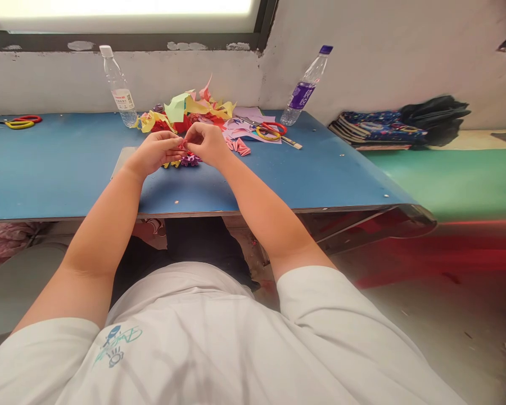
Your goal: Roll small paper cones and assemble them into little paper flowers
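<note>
The person's left hand (155, 152) and right hand (207, 143) meet above the middle of the blue flat-topped surface (67, 169), nearer its far edge than its near one; the fingertips of both touch, and each grip is pinched together on a small pink paper piece (184, 146) held between them; how the piece is folded is too small to tell. Just under the hands, on the surface, lie a little purple curled paper cluster (190, 161) and a few yellow curled paper bits (171, 164), touching one another; a pale grey flat sheet (123, 157) shows beneath the left wrist.

Just beside the right hand, toward the right edge, sit several pink folded paper pieces (239, 146). Behind the hands, at the far edge, a loose heap of yellow, green, red and pink paper scraps (185, 109) is piled; to its right a pair of scissors with red and yellow handles (270, 130) rests on pale lilac paper sheets (247, 121).

A clear plastic bottle with a white cap (118, 87) stands upright at the far edge, left of the heap; a clear plastic bottle with a purple label and blue cap (306, 84) leans against the wall right of it. A second pair of red and yellow scissors (21, 121) lies near the far left corner, well apart from the hands.

Off the right edge, a stack of dark patterned folded cloth (375, 129) lies beside a black crumpled bag (438, 115).
</note>
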The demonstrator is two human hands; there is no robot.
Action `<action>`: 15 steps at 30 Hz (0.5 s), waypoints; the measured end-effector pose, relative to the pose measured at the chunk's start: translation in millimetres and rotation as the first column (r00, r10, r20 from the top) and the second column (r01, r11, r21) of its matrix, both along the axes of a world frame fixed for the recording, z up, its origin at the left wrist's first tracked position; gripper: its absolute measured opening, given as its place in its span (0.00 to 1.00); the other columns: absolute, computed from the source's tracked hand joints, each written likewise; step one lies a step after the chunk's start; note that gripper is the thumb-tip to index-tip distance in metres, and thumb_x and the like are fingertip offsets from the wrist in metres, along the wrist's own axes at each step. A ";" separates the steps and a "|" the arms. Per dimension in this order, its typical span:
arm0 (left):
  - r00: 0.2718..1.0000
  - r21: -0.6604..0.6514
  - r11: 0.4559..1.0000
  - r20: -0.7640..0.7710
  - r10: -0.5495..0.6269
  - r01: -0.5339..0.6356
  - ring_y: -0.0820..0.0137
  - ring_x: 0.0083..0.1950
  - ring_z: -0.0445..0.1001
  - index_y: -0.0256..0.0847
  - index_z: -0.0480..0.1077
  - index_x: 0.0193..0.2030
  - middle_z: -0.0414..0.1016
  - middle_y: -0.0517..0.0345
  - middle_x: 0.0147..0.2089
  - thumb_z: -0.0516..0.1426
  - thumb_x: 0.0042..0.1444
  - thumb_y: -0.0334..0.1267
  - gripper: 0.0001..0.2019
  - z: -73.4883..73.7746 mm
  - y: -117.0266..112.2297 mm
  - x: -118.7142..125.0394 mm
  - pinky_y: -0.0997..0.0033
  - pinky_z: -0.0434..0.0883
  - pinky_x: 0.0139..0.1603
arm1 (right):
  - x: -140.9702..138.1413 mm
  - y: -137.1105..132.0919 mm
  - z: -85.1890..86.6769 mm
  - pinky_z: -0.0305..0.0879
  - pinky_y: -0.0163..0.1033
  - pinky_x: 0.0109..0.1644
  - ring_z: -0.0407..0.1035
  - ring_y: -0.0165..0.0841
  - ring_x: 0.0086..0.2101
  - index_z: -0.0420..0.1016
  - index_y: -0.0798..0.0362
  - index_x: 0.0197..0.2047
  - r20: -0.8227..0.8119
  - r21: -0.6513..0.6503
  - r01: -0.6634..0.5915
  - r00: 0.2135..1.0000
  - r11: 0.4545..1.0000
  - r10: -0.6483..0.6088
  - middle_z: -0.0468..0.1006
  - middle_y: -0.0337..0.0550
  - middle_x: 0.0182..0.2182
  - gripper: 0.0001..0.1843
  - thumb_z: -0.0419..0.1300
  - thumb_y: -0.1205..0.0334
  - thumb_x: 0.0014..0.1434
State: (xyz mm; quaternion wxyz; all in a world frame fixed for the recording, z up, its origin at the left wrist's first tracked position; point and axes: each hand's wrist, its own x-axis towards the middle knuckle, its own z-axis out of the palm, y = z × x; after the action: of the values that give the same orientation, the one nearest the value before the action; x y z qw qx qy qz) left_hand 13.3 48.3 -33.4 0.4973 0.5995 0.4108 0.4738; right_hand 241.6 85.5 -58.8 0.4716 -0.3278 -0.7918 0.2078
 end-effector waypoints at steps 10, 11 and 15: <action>0.985 -0.146 0.988 0.172 -0.030 0.055 0.69 0.44 0.91 0.39 0.85 0.42 0.89 0.54 0.42 0.83 0.65 0.34 0.13 7.0 -10.0 1.8 0.72 0.90 0.53 | -0.5 13.2 -10.0 0.87 0.51 0.58 0.84 0.42 0.46 0.85 0.46 0.50 -0.033 0.071 -0.098 0.994 0.993 0.100 0.90 0.43 0.44 0.12 0.79 0.51 0.73; 0.982 -0.152 0.986 0.183 -0.043 0.071 0.69 0.44 0.92 0.39 0.85 0.42 0.89 0.54 0.42 0.83 0.64 0.34 0.12 6.8 -9.1 1.4 0.72 0.90 0.53 | -1.2 12.6 -9.9 0.87 0.51 0.58 0.84 0.42 0.46 0.86 0.47 0.51 -0.033 0.078 -0.105 0.994 0.991 0.108 0.90 0.43 0.44 0.10 0.78 0.53 0.74; 0.981 -0.181 0.977 0.178 -0.081 0.113 0.66 0.47 0.95 0.39 0.86 0.45 0.91 0.51 0.45 0.82 0.65 0.34 0.11 6.6 -8.2 1.0 0.70 0.92 0.54 | -3.2 8.9 -9.3 0.84 0.49 0.54 0.84 0.41 0.43 0.86 0.49 0.46 -0.026 0.106 -0.090 0.995 0.990 0.093 0.90 0.43 0.42 0.03 0.74 0.61 0.73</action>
State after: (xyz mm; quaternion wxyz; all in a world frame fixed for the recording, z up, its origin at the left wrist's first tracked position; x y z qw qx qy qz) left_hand 14.3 40.1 -26.8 0.6080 0.5263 0.3805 0.4566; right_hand 238.4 94.4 -68.1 0.4903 -0.2625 -0.8086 0.1923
